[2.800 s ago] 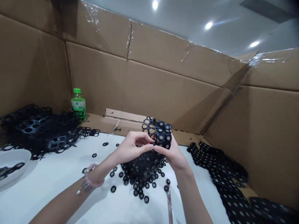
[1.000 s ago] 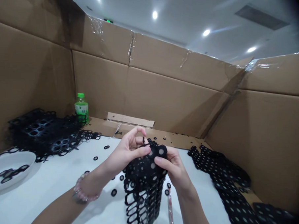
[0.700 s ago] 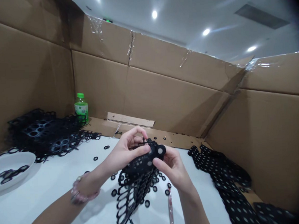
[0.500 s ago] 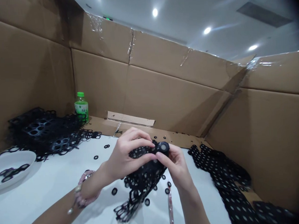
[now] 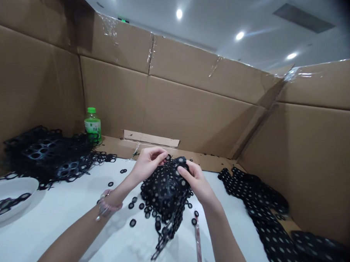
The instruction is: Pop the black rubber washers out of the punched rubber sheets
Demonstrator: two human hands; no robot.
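Observation:
A black sheet dotted with rows of pale-centred discs (image 5: 163,191) hangs bunched over the white table, its lower end a ragged strip of empty loops. My right hand (image 5: 198,181) pinches its upper right corner between thumb and fingers. At the sheet's upper left edge, my left hand (image 5: 149,163) is closed on a small black ring (image 5: 168,157); whether that ring is still joined to the sheet I cannot tell. Several loose black rings (image 5: 133,223) lie on the table around and under the sheet.
A white bowl (image 5: 35,185) with black rings stands at left, before a heap of black looped netting (image 5: 42,152). Behind it is a green-capped bottle (image 5: 92,125). More dotted sheets (image 5: 262,208) lie right. A thin reddish wrapped stick (image 5: 198,242) lies in front. Cardboard walls (image 5: 191,107) surround the table.
My left hand has drawn up and left, away from my right thumb, with a small ring in its fingers. The sheet has spread lower, and more loose rings show beneath it.

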